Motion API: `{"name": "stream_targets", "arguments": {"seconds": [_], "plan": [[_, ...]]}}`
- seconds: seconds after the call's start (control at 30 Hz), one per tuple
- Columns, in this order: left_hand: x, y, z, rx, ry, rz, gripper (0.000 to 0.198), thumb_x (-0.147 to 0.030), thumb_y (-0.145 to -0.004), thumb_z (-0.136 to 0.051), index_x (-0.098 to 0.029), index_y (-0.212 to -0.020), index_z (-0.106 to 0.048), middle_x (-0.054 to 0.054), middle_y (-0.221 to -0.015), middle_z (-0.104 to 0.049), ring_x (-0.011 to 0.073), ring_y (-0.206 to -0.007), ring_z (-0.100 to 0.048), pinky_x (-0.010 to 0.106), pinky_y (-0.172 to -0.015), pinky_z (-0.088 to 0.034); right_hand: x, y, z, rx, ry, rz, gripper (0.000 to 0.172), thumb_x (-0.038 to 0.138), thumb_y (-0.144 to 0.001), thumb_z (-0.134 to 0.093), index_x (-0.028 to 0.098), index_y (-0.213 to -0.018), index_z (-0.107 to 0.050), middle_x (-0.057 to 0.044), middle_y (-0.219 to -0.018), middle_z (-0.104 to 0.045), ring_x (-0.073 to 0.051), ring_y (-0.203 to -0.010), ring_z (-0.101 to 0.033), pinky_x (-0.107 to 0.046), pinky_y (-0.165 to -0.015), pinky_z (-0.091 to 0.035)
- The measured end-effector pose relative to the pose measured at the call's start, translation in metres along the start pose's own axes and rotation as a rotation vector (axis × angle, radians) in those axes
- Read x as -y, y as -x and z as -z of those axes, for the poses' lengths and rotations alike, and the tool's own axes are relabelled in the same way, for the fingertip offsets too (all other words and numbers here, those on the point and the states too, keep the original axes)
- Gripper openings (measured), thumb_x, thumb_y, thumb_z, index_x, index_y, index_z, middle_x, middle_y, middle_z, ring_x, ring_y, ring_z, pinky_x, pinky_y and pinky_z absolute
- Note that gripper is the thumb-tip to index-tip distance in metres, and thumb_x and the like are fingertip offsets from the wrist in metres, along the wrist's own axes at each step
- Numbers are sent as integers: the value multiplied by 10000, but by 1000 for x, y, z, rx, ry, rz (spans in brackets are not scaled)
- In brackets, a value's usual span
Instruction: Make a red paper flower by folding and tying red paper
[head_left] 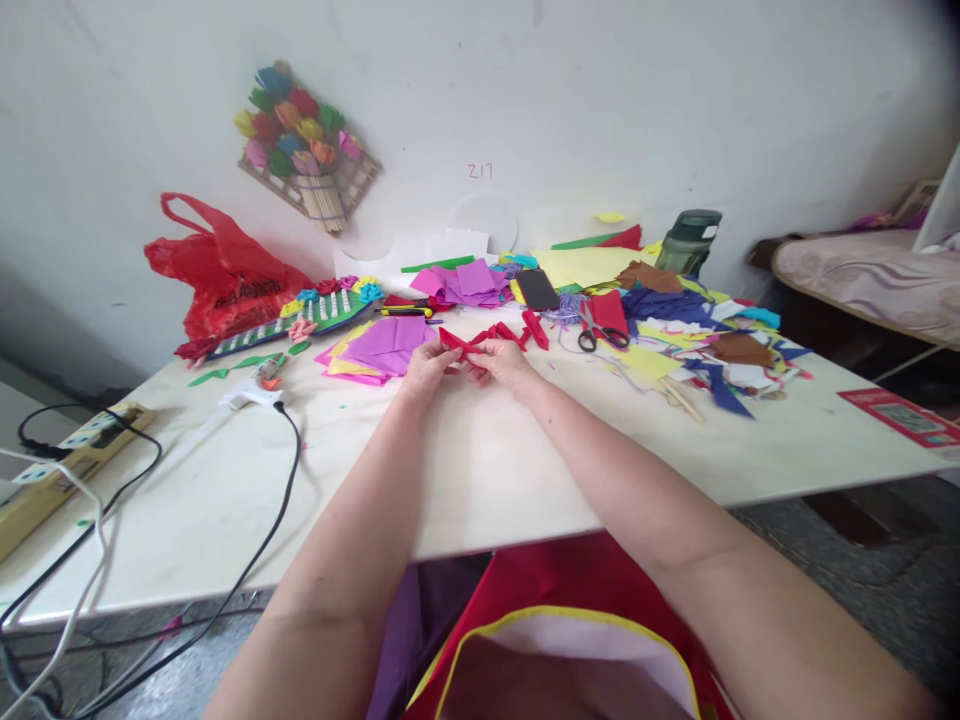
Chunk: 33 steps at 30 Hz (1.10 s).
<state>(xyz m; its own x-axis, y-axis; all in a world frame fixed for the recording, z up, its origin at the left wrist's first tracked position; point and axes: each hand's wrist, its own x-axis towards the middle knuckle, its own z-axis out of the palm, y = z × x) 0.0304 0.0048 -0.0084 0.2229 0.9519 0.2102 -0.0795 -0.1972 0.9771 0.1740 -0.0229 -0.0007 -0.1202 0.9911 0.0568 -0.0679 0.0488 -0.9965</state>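
Note:
Pinched between both hands is a small red paper piece (452,341), folded to a point at its left end. My left hand (430,368) grips its left side, thumb toward the right. My right hand (504,364) holds the other side, its fingers closed and nearly meeting the left ones. Just beyond the hands lie more folded red paper pieces (534,330). To the left is a stack of purple, pink and yellow paper sheets (390,345). Scissors (601,332) with dark handles rest to the right, partly over a red sheet.
A white glue gun (257,388) with a black cord stands at left, near a power strip (67,470). Behind are a red plastic bag (225,270) and a phone (538,290). Coloured paper scraps (705,330) and a green bottle (688,243) are at right.

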Motion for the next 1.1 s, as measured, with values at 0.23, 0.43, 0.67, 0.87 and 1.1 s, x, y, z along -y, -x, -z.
{"name": "stream_targets", "arguments": {"seconds": [0.23, 0.43, 0.67, 0.87, 1.1], "plan": [[-5, 0, 5, -148, 226, 37, 174, -257, -591, -569, -146, -718, -522, 61, -696, -669, 189, -614, -634, 312, -595, -489, 2, -9, 15, -187, 365, 144, 228, 367, -784, -532, 153, -787, -612, -33, -645, -641, -114, -494, -575, -232, -494, -470], [-4, 0, 8, -159, 205, 72, 174, -256, -564, -584, -163, -685, -499, 24, -547, -637, 166, -481, -599, 279, -505, -481, 11, -13, 59, -718, 950, 157, 256, 305, -815, -444, 201, -923, -652, -75, -938, -668, -214, -906, -585, -319, -777, -425], [-2, 2, 5, -87, 142, 102, 155, -239, -569, -595, -148, -680, -538, 19, -505, -616, 149, -438, -575, 249, -451, -457, 3, -19, 89, -733, 1187, -86, 309, 293, -807, -420, 160, -930, -670, -154, -1002, -632, -298, -1018, -526, -423, -842, -368], [-1, 3, 3, -55, 119, 121, 142, -227, -575, -609, -149, -669, -537, 17, -523, -627, 140, -444, -577, 239, -456, -458, -8, -29, 93, -679, 1245, -103, 266, 304, -785, -477, 139, -862, -672, -183, -986, -627, -316, -1052, -502, -455, -872, -348], [3, 2, 4, -17, 121, 104, 146, -248, -605, -643, -141, -676, -574, 36, -584, -654, 151, -501, -605, 248, -496, -469, -1, -25, 84, -726, 1161, -43, 263, 297, -792, -453, 191, -882, -676, -121, -926, -664, -250, -928, -584, -349, -776, -408]]}}
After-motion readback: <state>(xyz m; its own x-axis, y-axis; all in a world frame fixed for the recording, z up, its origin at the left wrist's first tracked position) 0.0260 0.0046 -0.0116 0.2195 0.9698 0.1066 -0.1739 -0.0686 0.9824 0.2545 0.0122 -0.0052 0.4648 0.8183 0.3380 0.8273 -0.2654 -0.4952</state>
